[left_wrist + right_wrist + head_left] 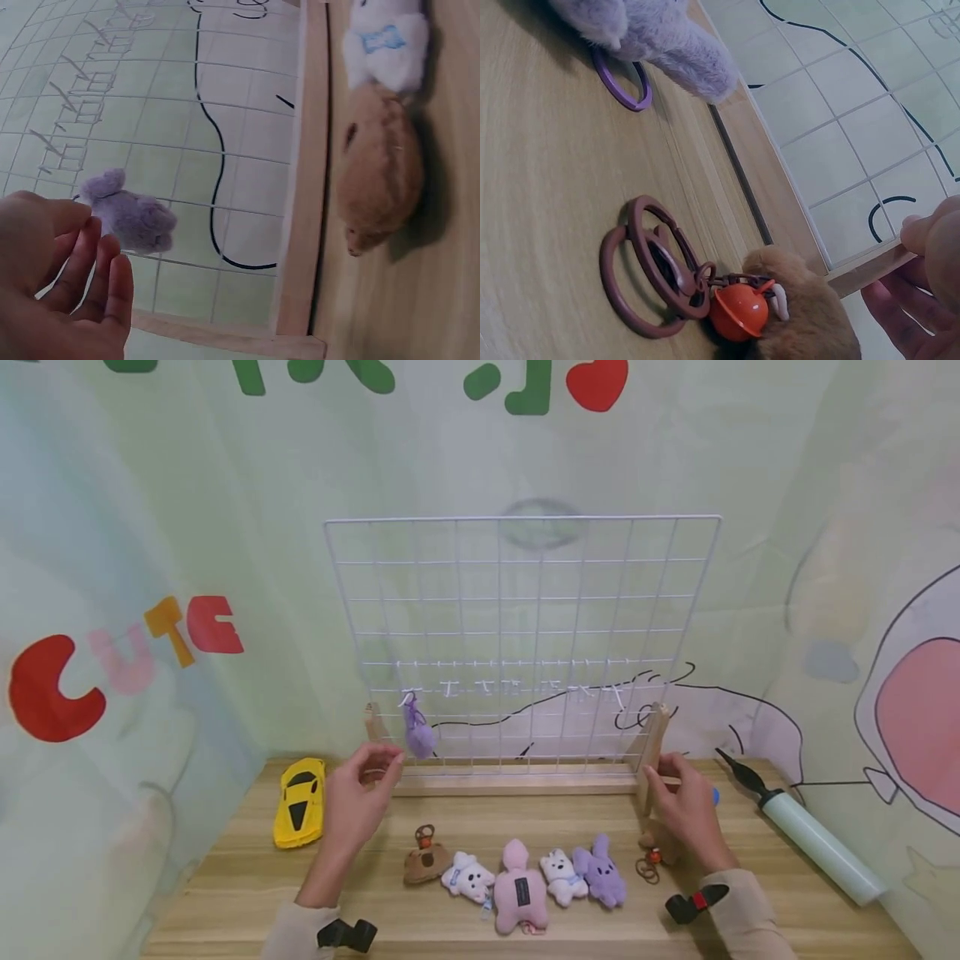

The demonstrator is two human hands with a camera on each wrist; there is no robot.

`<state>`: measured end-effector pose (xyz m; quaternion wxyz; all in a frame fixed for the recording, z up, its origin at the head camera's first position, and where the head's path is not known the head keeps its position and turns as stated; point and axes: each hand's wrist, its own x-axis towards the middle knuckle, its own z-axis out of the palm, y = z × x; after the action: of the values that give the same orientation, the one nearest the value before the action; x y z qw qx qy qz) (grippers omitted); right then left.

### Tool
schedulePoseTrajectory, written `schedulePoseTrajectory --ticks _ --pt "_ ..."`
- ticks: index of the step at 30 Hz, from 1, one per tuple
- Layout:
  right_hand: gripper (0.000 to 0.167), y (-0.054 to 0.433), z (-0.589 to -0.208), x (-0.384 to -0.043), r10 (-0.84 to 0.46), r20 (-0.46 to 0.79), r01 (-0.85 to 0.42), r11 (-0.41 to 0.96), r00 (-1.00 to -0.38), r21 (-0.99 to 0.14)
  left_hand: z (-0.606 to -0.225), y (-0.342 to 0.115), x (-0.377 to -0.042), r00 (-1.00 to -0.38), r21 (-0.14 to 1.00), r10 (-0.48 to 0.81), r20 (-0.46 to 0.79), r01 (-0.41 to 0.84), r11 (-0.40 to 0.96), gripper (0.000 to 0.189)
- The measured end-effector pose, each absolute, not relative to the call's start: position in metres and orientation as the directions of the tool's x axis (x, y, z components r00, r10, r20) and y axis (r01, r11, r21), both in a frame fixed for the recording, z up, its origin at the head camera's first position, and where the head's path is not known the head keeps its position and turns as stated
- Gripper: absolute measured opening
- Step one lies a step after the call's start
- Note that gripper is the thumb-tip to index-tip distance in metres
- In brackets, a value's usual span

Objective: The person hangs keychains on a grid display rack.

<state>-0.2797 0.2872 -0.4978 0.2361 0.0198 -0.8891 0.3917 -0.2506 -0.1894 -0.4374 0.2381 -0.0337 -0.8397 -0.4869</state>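
Note:
My left hand (358,797) is by the left end of the white wire grid rack (525,598), its fingers loosely bent with nothing visible between them. Just past the fingertips, a small purple plush charm (419,731) hangs from a hook on the grid. My right hand (684,810) pinches the wooden side post (651,752) at the rack's right end, thumb on one face and fingers on the other. Below it lies a brown plush charm (802,319) with an orange bell (739,311) and brown rings (656,262).
Before the rack lie a brown plush (425,863), a white plush (468,878), a pink plush (520,893), another white plush (563,877) and a purple plush (602,872). A yellow toy car (300,802) stands left; a hand pump (817,839) lies right. Several empty hooks line the grid.

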Motion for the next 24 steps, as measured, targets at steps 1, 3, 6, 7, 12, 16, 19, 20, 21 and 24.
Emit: schedulePoseTrajectory --ticks 1,3,6,7,12,16,19,20,21,24 --pt "0.026 0.287 -0.497 -0.28 0.151 0.436 -0.22 0.692 -0.887 -0.688 -0.443 -0.19 -0.25 -0.896 0.793 -0.145 0.419 0.284 0.539 0.015" --pt "0.027 0.287 -0.496 -0.279 0.151 0.434 -0.217 0.694 -0.888 -0.686 -0.453 -0.192 -0.249 -0.928 0.778 -0.073 0.364 0.26 0.572 0.013" --pt "0.029 0.288 -0.494 -0.279 0.15 0.42 -0.201 0.705 -0.895 -0.681 -0.464 -0.192 -0.247 -0.971 0.766 0.027 0.236 0.203 0.609 0.008" --pt "0.029 0.289 -0.494 -0.278 0.15 0.41 -0.191 0.71 -0.9 -0.678 -0.467 -0.192 -0.246 -0.979 0.761 0.054 0.198 0.189 0.621 0.006" --pt "0.033 0.29 -0.49 -0.277 0.148 0.377 -0.155 0.732 -0.914 -0.663 -0.483 -0.187 -0.242 -0.995 0.738 0.073 0.065 0.097 0.668 0.008" --pt "0.037 0.289 -0.488 -0.276 0.151 0.346 -0.128 0.736 -0.926 -0.664 -0.491 -0.181 -0.24 -0.999 0.755 0.042 0.021 0.043 0.654 0.015" --pt "0.038 0.288 -0.487 -0.275 0.157 0.326 -0.11 0.736 -0.932 -0.668 -0.493 -0.177 -0.24 -0.999 0.751 0.032 0.022 0.038 0.659 0.018" --pt "0.038 0.288 -0.487 -0.275 0.159 0.322 -0.106 0.735 -0.933 -0.67 -0.493 -0.177 -0.24 -0.999 0.746 0.034 0.023 0.04 0.665 0.019" --pt "0.037 0.288 -0.487 -0.275 0.162 0.321 -0.104 0.734 -0.933 -0.671 -0.492 -0.176 -0.24 -0.999 0.743 0.033 0.016 0.034 0.669 0.019" --pt "0.034 0.287 -0.487 -0.276 0.17 0.32 -0.099 0.731 -0.932 -0.676 -0.492 -0.176 -0.241 -0.999 0.731 0.032 -0.005 0.018 0.682 0.019"
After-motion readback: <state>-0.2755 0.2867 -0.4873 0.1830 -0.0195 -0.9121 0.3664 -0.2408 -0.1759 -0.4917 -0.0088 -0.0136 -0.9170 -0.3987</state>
